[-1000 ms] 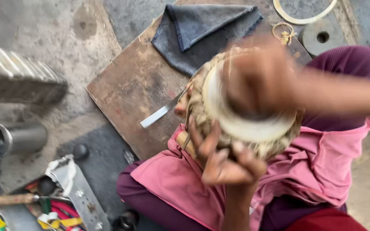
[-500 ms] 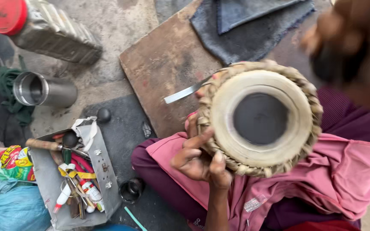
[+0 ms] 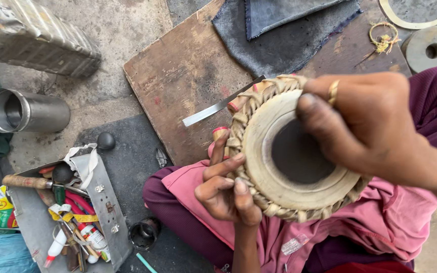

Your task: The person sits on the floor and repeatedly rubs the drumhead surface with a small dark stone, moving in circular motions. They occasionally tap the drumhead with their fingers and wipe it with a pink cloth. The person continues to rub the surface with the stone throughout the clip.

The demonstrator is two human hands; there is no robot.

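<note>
A small hand drum (image 3: 279, 177) with a pale skin head, a black centre spot and a braided straw-coloured rim rests on my lap, on a pink cloth (image 3: 380, 227). My left hand (image 3: 226, 189) grips the drum's left rim, fingers curled on the braid. My right hand (image 3: 370, 121), a ring on one finger, lies over the head's upper right with the thumb pressed on the pale skin near the black spot. It hides part of the rim.
A worn wooden board (image 3: 188, 76) lies ahead with a flat metal strip (image 3: 213, 108) and dark grey cloth (image 3: 284, 35). At left are a steel cup (image 3: 21, 111), a ribbed metal can (image 3: 36, 38), an open metal tool tray (image 3: 72, 212), a small black ball (image 3: 105, 140).
My right hand has come back down from the upper right onto the drum head. The view has drawn closer and shifted, with the left hand still on the rim.
</note>
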